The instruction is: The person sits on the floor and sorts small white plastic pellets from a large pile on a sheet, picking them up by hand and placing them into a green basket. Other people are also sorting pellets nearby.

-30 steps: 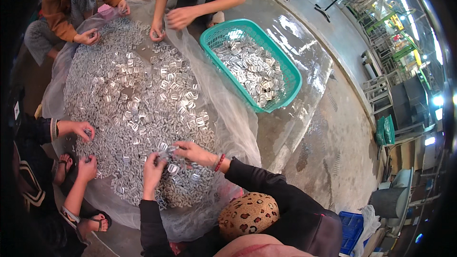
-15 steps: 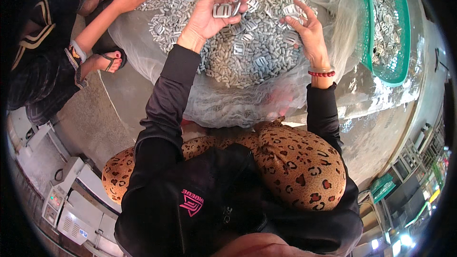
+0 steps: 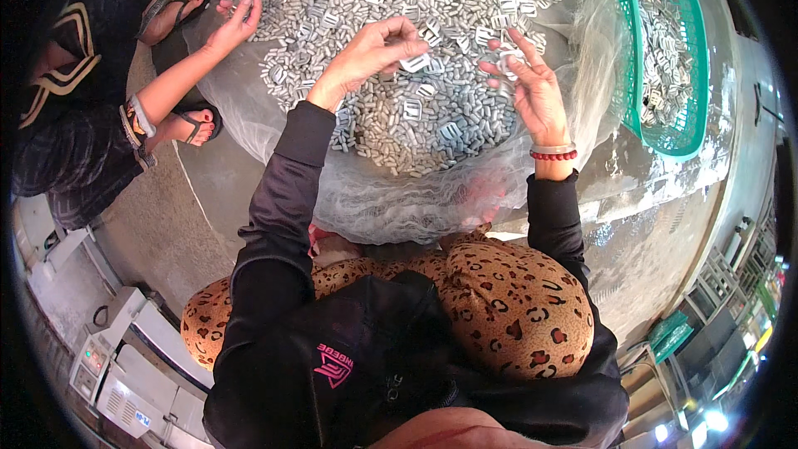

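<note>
Before me lies a wide heap of small grey pellets [image 3: 399,141] with flat, slotted metal buckles scattered over it. My left hand [image 3: 366,58] is above the heap, thumb and fingers pinched on a silvery metal buckle [image 3: 415,62]. To its right, my right hand [image 3: 532,87] hovers over the heap with its fingers spread apart; a blur near the fingertips hides fine detail there. Loose buckles [image 3: 411,109] lie on the pellets below and between my hands.
A green plastic basket [image 3: 706,75] holding many metal buckles stands at the right. White netting [image 3: 374,212] lies under the heap. At the left, a co-worker's hands [image 3: 237,21] handle pieces at the heap's edge. Grey machines [image 3: 125,391] stand at the lower left.
My left hand has moved lower in the picture, with fewer buckles visible in it. My right hand has dropped slightly, fingers spreading. The co-worker's second hand has come into view.
</note>
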`<state>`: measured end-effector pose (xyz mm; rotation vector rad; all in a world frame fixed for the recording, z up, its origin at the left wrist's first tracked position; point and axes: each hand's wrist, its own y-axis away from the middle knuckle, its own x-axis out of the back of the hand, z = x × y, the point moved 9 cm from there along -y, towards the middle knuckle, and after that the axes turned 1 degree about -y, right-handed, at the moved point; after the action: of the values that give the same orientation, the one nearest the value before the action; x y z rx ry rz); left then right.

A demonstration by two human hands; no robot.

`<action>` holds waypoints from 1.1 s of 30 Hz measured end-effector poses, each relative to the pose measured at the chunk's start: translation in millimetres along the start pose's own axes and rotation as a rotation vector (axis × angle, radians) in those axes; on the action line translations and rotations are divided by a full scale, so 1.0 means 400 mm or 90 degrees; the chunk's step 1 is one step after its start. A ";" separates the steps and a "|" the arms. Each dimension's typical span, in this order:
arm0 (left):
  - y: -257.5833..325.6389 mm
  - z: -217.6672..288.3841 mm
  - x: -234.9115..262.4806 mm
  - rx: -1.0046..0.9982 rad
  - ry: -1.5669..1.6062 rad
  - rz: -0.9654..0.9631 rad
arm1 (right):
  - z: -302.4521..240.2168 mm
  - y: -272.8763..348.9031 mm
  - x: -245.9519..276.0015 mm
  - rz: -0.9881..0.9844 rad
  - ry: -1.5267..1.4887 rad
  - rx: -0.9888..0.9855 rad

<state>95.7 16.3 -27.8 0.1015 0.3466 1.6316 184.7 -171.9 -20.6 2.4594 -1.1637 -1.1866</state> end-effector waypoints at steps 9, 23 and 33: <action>-0.052 -0.018 -0.071 -0.011 -0.289 -0.036 | 0.005 0.006 0.062 -0.033 -0.355 -0.078; -0.036 0.052 -0.008 -0.029 0.407 -0.002 | 0.043 -0.057 0.036 -0.001 0.390 -0.019; -0.178 0.106 -0.042 -0.028 0.470 -0.070 | -0.130 -0.099 0.111 -0.008 0.178 0.052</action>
<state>176.7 10.5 -5.5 -0.5590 0.8598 1.5183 262.0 -185.4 -29.9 2.5904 -1.1355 -0.7775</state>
